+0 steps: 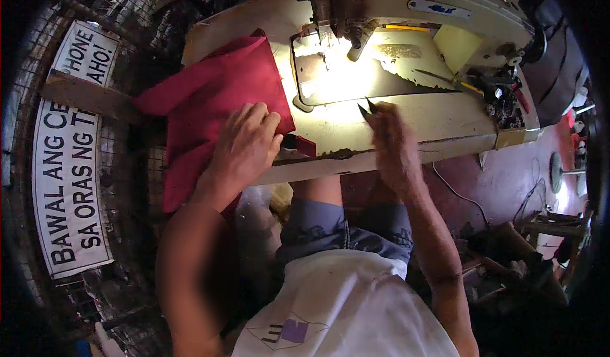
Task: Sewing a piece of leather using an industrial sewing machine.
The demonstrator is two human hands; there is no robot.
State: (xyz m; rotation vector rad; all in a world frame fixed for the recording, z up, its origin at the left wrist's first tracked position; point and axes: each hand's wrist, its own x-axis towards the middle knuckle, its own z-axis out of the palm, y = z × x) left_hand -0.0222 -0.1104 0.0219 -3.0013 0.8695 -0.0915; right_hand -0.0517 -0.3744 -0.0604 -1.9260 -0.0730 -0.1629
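My left hand [244,139] presses on a red cloth [232,71] at the left of the sewing table, its fingers bent and gathered near the cloth's right edge. Beside my left thumb, a small red strip [305,146] with a dark part lies at the table's front edge. My right hand [395,144], slightly blurred, is closed around small dark thread snips [366,110]. Their two pointed tips stand apart and face up and left, over the tabletop. Most of the snips is hidden inside the fingers. Beyond both hands is the sewing machine [419,13], its lamp lighting the needle area.
The pale sewing table [343,161] has a worn, chipped front edge. A yellow pencil-like stick [471,88] and dark machine parts [501,99] sit at its right. A wire grid with a white sign [70,188] rises at the left. A cord [459,188] trails on the reddish floor.
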